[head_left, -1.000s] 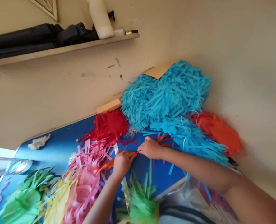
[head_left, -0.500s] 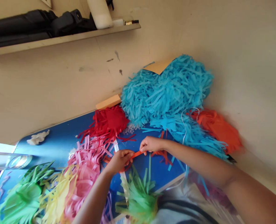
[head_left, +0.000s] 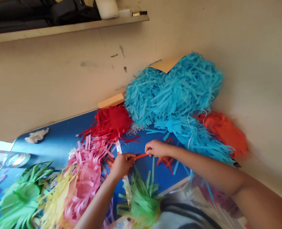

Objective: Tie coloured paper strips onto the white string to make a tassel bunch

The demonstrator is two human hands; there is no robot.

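A narrow orange paper strip (head_left: 141,156) is stretched between my two hands over the blue table. My left hand (head_left: 124,164) pinches one end, and loose orange fringe shows beside and below its fingers. At the other end, my right hand (head_left: 156,148) has thumb and fingers closed on the strip. More orange fringe (head_left: 166,160) spreads out under my right wrist. Just below my hands is a green tissue-paper tassel (head_left: 144,203), close to my body. A white strip (head_left: 118,147) on the table runs partly hidden behind my left hand.
Fringed paper piles lie around: blue (head_left: 174,92), red (head_left: 114,121), orange (head_left: 226,132), pink (head_left: 86,184), yellow (head_left: 57,197) and green (head_left: 22,200). A white cord (head_left: 190,130) loops over the blue fringe. A clear glass (head_left: 14,159) lies left; a shelf (head_left: 71,29) hangs above.
The orange strip looks thinner and more twisted now. My hands have moved slightly apart, the right one a little to the right. My view has tilted slightly downward.
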